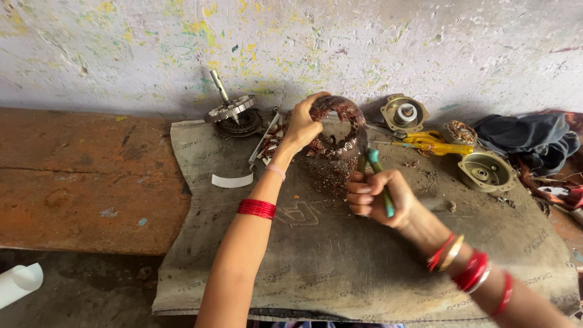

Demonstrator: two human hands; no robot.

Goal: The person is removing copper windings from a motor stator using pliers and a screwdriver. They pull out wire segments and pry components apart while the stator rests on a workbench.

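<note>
your left hand (302,126) is clamped over the top edge of the motor stator (336,127), fingers curled on the copper windings, holding it tilted up on the sackcloth mat (340,261) near the wall. your right hand (375,197) is fisted tight around the green-handled pliers (371,163), just in front of the stator; the pliers' nose points at the windings, but you can't tell whether it bites wire. copper scraps lie under the stator. the rotor with shaft (231,109) sits left of it. yellow-handled scissors (432,144) and two metal end covers (486,171) lie to the right, with a dark cloth (528,136) beyond them.
</note>
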